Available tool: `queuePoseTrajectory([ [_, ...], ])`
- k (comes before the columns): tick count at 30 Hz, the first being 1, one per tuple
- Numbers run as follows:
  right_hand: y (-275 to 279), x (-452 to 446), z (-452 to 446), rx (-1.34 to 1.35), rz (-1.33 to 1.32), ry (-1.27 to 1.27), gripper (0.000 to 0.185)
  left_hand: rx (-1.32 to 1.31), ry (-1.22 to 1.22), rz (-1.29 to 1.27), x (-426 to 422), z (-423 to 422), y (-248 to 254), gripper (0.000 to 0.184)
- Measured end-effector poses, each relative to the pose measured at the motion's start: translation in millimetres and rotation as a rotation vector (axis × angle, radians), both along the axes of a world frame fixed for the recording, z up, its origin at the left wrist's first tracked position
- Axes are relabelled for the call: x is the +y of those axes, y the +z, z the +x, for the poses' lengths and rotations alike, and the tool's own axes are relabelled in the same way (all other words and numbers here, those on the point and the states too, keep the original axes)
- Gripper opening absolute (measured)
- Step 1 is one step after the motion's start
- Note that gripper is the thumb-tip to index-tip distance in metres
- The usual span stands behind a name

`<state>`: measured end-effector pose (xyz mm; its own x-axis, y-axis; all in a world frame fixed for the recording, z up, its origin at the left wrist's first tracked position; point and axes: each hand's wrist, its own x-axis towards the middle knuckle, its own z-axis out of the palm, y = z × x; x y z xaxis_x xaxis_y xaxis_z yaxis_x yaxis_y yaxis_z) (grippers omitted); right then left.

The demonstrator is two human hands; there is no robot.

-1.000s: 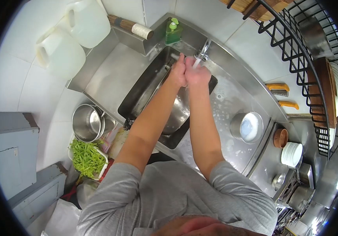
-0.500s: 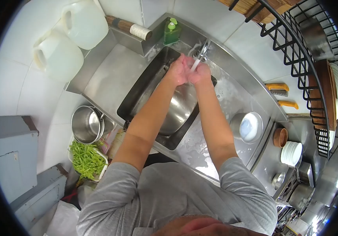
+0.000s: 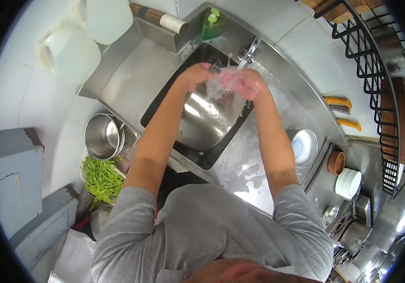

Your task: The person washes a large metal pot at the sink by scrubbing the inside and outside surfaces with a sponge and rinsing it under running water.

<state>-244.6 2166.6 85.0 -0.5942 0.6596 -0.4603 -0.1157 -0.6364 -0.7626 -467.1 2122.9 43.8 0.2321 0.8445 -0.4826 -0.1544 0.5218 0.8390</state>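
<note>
My left hand (image 3: 196, 76) is over the upper left side of a large stainless steel pot (image 3: 208, 119) that sits in the sink basin (image 3: 201, 159). Its fingers are slightly bent and apart, with nothing visible in them. Under the running faucet (image 3: 248, 53), my right hand (image 3: 247, 84) is wet, its fingers stretched toward the left through the splashing water. Spray blurs the fingertips of both hands. Whether either hand touches the pot's rim, I cannot tell.
A green soap bottle (image 3: 212, 26) stands behind the basin. On the right counter are a soapy bowl (image 3: 302, 147) and a stack of white plates (image 3: 348, 184). To the left are a metal pot (image 3: 103, 137), leafy greens (image 3: 101, 179) and plastic jugs (image 3: 70, 54). A wire rack (image 3: 369, 82) hangs at upper right.
My hands were cupped together under the stream and have moved apart, the left one leftward, the right one slightly right. Water now splashes widely between them. The view has shifted a little.
</note>
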Motion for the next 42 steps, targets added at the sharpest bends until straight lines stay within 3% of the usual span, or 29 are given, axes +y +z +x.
queuePoseTrajectory([
  [2, -8.2, 4.1, -10.7, -0.124, 0.012, -0.288, 0.028, -0.191, 0.001, -0.088, 0.5, -4.5, -7.9, 0.047],
  [4, 12.3, -5.5, -14.9, -0.020, 0.000, -0.062, 0.028, -0.225, -0.034, -0.110, -2.1, -6.5, 2.1, 0.057],
  [5, 12.4, -3.6, -11.3, 0.019, -0.058, 0.024, 0.028, -0.035, 0.122, -0.089, -7.0, -1.4, 7.9, 0.072],
  [6, 11.4, 2.3, -8.6, 0.059, -0.110, 0.109, 0.029, -0.062, 0.139, -0.079, -8.3, -5.4, 3.7, 0.075],
  [8, -9.6, 11.0, -8.7, -0.015, -0.037, -0.050, 0.031, -0.113, 0.167, -0.057, -6.1, -21.7, -9.7, 0.081],
  [10, 12.0, 4.7, -11.8, 0.053, 0.022, -0.093, 0.028, -0.179, 0.201, -0.064, -9.3, -41.3, -2.6, 0.077],
  [11, 28.4, -1.6, -8.4, 0.178, -0.049, 0.101, 0.029, -0.179, 0.195, -0.076, -11.0, -50.8, 9.3, 0.076],
  [14, -0.1, 15.3, -11.1, -0.131, 0.063, -0.030, 0.034, -0.145, 0.215, -0.086, -7.0, -74.1, 4.5, 0.069],
  [15, 11.7, 10.4, -15.1, -0.139, 0.061, -0.197, 0.034, -0.127, 0.223, -0.083, -3.2, -77.1, 3.2, 0.066],
  [18, 19.9, 7.8, 0.5, 0.130, -0.061, 0.220, 0.033, -0.128, 0.065, -0.096, 3.6, -74.9, -2.5, 0.053],
  [22, -1.7, 10.0, -14.9, -0.002, 0.012, -0.414, 0.035, -0.073, -0.044, -0.099, 10.2, -19.9, 2.6, 0.043],
  [24, 4.8, -0.7, -5.2, 0.142, -0.072, -0.180, 0.033, 0.044, -0.071, -0.058, 14.2, 5.0, 0.7, 0.040],
  [25, 7.9, -3.8, -2.9, 0.214, -0.111, -0.053, 0.032, 0.261, 0.020, 0.103, 16.1, 21.2, -7.7, 0.038],
  [28, -0.9, -1.9, -5.6, 0.162, -0.113, -0.486, 0.028, 0.124, -0.029, 0.095, 32.9, 52.2, -26.6, 0.026],
  [29, -3.4, -1.1, 6.5, 0.342, -0.070, -0.339, 0.026, 0.173, -0.034, 0.094, 38.0, 58.1, -29.4, 0.026],
  [33, 20.5, -20.5, 56.4, -0.010, 0.148, -0.469, 0.023, 0.263, -0.018, 0.053, 32.4, 92.3, -10.0, 0.028],
  [36, 30.1, -58.6, 115.1, -0.333, 0.372, -0.272, 0.025, 0.174, -0.085, 0.035, 42.8, 91.6, -12.1, 0.034],
  [38, 9.7, -100.2, 151.3, -0.984, 0.520, -0.075, 0.030, 0.211, -0.059, 0.048, 44.9, 93.9, -6.2, 0.036],
  [40, -13.7, -158.6, 184.1, -1.332, 0.803, -0.070, 0.031, 0.327, -0.109, 0.033, 62.6, 90.7, -20.1, 0.036],
  [42, -21.0, -191.3, 216.9, -1.504, 0.696, -0.083, 0.026, 0.283, -0.047, 0.059, 70.2, 96.6, -32.5, 0.027],
])
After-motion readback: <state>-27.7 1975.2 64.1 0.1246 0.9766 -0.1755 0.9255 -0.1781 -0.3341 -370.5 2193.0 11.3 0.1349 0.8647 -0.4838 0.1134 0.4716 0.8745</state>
